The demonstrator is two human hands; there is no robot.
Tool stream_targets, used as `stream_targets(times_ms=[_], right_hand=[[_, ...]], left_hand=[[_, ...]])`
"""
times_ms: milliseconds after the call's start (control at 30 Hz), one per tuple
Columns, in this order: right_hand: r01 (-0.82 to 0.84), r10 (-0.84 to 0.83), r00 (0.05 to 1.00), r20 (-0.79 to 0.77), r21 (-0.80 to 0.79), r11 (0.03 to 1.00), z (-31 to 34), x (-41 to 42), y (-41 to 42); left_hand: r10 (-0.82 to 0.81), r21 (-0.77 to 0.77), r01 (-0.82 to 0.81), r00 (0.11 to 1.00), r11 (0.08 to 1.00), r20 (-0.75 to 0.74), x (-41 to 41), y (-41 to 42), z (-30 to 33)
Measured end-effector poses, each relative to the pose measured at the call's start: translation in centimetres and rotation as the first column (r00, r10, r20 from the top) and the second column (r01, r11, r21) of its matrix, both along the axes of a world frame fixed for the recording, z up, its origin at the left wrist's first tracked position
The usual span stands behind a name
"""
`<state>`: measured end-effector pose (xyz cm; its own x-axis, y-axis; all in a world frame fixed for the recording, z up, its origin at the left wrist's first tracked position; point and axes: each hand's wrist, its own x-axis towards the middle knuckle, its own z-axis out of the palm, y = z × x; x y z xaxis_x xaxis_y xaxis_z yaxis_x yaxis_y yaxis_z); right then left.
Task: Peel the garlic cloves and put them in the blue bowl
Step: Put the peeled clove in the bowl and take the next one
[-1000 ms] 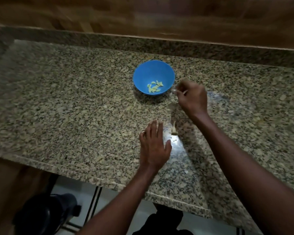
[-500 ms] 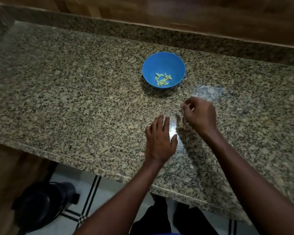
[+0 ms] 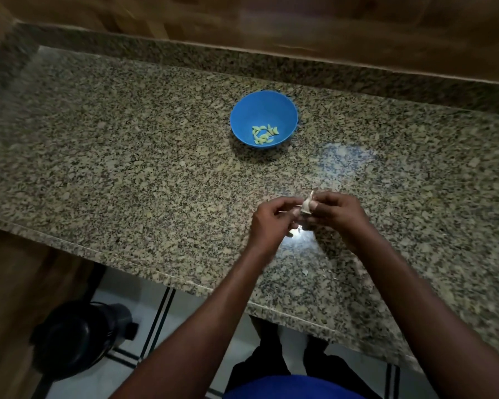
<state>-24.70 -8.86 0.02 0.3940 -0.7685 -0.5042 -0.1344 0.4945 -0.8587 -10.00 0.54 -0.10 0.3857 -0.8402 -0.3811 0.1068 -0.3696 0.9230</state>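
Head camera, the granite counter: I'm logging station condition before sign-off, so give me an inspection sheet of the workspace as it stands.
Surface: speckled granite counter, with glare patches near the hands.
Job's things: blue bowl standing on the counter, pale peeled cloves in its bottom; one garlic clove with papery skin held above the counter.
Clutter: small skin scraps on the counter near its front edge.
Grippers: left hand and right hand both pinch the clove between them.
Cables: nothing seen.
Surroundings: wooden wall behind; tiled floor below with a dark round container, too dim to identify.
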Motion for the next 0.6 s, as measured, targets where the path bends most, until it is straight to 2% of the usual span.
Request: stream_targets(times_ms=[67, 133, 367, 601], right_hand=[[0.043, -0.046, 0.998, 0.043, 0.075, 0.996, 0.6, -0.8, 0.2], [0.032, -0.034, 0.999, 0.039, 0.070, 0.997, 1.1, -1.7, 0.2], [0.077, -0.077, 0.996, 0.034, 0.007, 0.997, 2.2, -4.1, 0.2], [0.023, -0.025, 0.999, -0.037, -0.043, 0.999, 2.9, -4.7, -0.2]], left_hand=[[0.011, -0.017, -0.012, 0.997, 1.000, -0.075, -0.7, -0.3, 1.0], [0.022, -0.036, -0.026, 0.992, 0.999, -0.121, -1.3, -0.7, 1.9], [-0.048, -0.057, 0.045, 0.998, 0.997, -0.044, -2.5, -1.4, 2.3], [-0.127, -0.042, 0.127, 0.992, 0.991, 0.004, -3.0, -1.8, 2.9]])
